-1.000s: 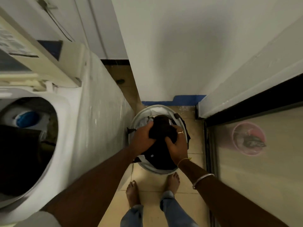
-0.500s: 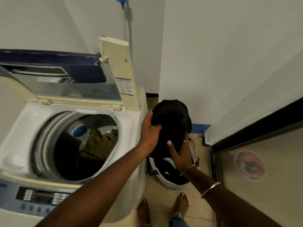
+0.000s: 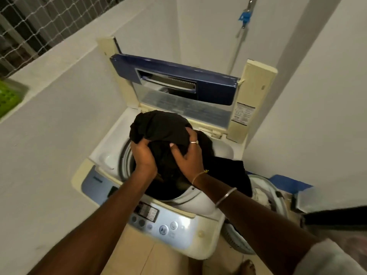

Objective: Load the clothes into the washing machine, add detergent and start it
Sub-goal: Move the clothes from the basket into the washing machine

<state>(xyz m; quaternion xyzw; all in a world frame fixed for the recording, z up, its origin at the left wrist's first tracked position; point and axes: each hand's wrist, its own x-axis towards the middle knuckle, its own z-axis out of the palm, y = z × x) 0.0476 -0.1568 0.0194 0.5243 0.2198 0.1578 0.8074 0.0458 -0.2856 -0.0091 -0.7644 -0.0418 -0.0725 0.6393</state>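
A bundle of black clothes point(image 3: 158, 128) hangs over the open drum of the top-loading washing machine point(image 3: 105, 159). My left hand point(image 3: 144, 157) grips the bundle's left underside. My right hand point(image 3: 188, 155) grips it from the right, a ring on one finger. Part of the black cloth point(image 3: 228, 171) trails over the machine's right rim toward the laundry basket point(image 3: 278, 197). The blue-framed lid point(image 3: 178, 84) stands raised at the back. The drum's inside is mostly hidden by cloth and hands.
The control panel point(image 3: 158, 221) with buttons faces me at the front. White walls close in on both sides. The basket with light clothes stands on the floor right of the machine. A green crate point(image 3: 8, 98) sits on the left ledge. A hose point(image 3: 240, 36) runs down the back wall.
Both hands lifted the black bundle out of the floor basket and carried it left, over the washer's open drum. The view turned from the basket to the machine.
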